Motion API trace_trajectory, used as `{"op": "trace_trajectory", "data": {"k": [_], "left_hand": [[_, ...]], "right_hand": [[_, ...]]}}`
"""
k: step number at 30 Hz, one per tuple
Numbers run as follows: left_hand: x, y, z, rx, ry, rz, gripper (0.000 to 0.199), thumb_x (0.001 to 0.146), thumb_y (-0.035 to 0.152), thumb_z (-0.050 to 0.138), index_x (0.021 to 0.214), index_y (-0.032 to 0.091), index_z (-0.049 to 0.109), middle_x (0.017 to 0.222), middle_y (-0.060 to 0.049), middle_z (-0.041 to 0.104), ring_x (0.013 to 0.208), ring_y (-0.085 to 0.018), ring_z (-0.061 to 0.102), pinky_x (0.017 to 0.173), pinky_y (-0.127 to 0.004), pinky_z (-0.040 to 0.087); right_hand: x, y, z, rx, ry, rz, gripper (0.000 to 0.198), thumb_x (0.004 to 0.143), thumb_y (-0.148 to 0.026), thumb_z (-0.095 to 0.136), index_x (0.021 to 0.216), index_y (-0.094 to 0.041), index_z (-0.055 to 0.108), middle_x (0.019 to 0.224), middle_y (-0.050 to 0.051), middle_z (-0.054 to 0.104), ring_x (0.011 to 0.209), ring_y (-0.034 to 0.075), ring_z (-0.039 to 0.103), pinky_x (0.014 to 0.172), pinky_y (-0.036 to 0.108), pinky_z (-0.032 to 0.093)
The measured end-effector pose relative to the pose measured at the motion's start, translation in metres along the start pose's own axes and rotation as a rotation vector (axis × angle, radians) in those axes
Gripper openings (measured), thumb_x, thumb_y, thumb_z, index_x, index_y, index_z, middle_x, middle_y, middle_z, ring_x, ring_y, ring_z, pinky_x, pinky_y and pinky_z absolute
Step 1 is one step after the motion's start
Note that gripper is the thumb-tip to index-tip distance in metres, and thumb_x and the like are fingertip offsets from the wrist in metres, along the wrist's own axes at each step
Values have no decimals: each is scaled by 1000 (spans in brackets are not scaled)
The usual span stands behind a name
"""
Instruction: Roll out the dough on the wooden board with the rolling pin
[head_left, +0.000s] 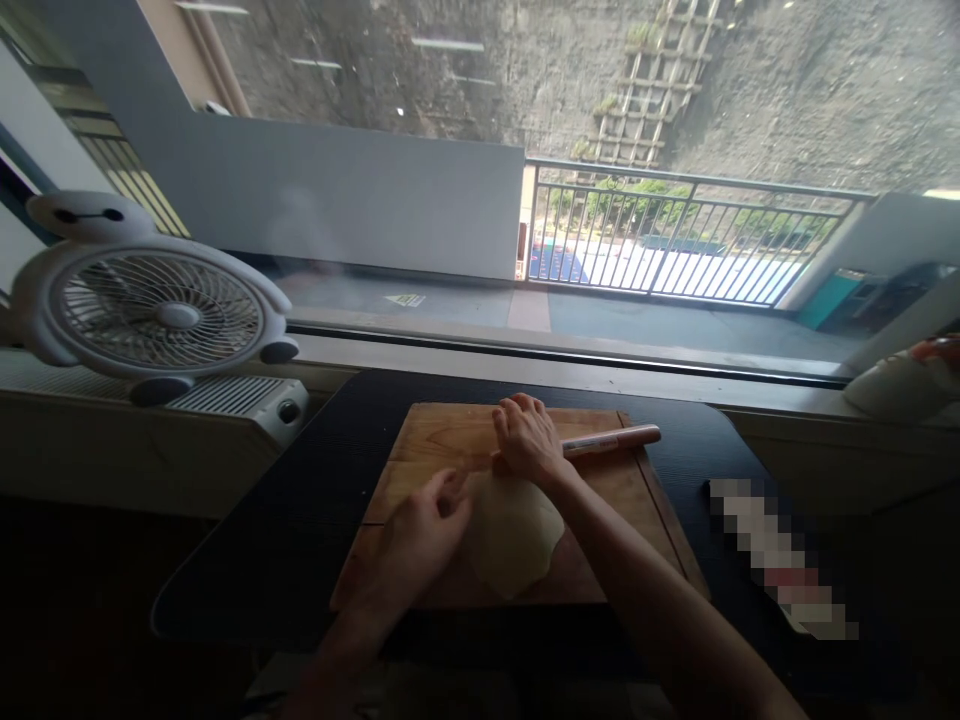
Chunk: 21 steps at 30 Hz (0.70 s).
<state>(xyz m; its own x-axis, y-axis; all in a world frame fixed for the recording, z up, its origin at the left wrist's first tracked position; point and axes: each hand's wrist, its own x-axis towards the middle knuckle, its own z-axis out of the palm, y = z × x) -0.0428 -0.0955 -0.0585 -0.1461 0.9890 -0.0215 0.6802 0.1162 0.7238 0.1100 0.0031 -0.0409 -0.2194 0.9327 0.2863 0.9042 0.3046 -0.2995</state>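
Rolling work, judged part-way along. The dough [516, 540] lies on the wooden board [420, 435], around its middle and reaching toward the near edge. Already spread into a broad, pale sheet that looks fairly thin; true thickness can't be read from this angle. Outline uneven: lobed along its right side, tapering toward the board's near edge. On that evidence, flattening is well advanced, with evenness and shape the parts left wanting.

Rolling pin [611, 440] at the far end of the sheet, slanting toward the board's far right corner; its free end sticks out just past the right edge. Right hand [527, 437] palm down over the pin's left part, fingers spread forward toward the board's far edge, not wrapped round it as far as shows. Contact between pin and dough hidden beneath.

Left hand [431, 510] at the sheet's left margin, thumb and fingers bent and near each other; blurred, so cannot tell whether they pinch the dough's edge or only sit beside it.

Board on the dark table [262, 540]. Near the table's right edge, well apart from the board, a pixelated object [780, 560], not identifiable.
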Motion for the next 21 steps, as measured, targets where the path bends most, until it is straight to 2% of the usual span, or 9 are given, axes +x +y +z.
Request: {"op": "trace_trajectory", "data": {"k": [2,4,7,10,14,18,21], "left_hand": [[-7,2,-6,7,-89,-24,31,73,42,55,93,20,64,73,-2,68,72,-20,64,63,-27,48],[-14,8,-8,3,-97,-5,24,72,40,56,82,20,64,68,0,66,67,-19,63,59,-25,46],[-15,24,-4,-90,-93,59,20,73,36,55,84,20,62,72,0,67,67,-17,62,58,-24,46],[1,34,-3,-146,-108,104,21,77,35,51,87,20,61,77,-1,68,70,-17,62,59,-24,46],[20,29,-2,14,-24,71,27,79,40,48,94,20,60,81,-4,68,73,-19,63,63,-27,45],[16,15,7,73,-6,117,42,81,45,46,118,24,50,94,-5,67,83,-21,64,70,-29,46],[8,8,15,67,51,138,44,84,44,42,123,23,46,101,-7,66,90,-22,63,74,-30,46]], "right_hand": [[2,4,0,16,47,11,40,96,-38,21,95,-22,58,104,6,59,97,17,52,81,28,35],[-7,9,-3,6,86,-2,41,96,-37,20,86,-22,57,89,4,62,84,15,55,73,26,35],[-26,18,-12,-23,87,4,41,96,-39,21,81,-22,55,77,2,64,72,14,57,66,25,32],[-40,24,-20,-20,94,31,43,97,-39,18,80,-22,54,71,1,63,65,14,57,61,25,30],[-42,22,-21,17,140,28,43,97,-39,18,79,-22,53,71,0,62,66,14,56,61,25,29],[-8,11,-12,109,215,102,42,97,-37,18,83,-21,55,78,2,63,75,14,57,67,24,31],[15,4,-6,230,211,165,42,97,-33,16,91,-20,56,87,2,64,83,14,56,72,23,34]]}}
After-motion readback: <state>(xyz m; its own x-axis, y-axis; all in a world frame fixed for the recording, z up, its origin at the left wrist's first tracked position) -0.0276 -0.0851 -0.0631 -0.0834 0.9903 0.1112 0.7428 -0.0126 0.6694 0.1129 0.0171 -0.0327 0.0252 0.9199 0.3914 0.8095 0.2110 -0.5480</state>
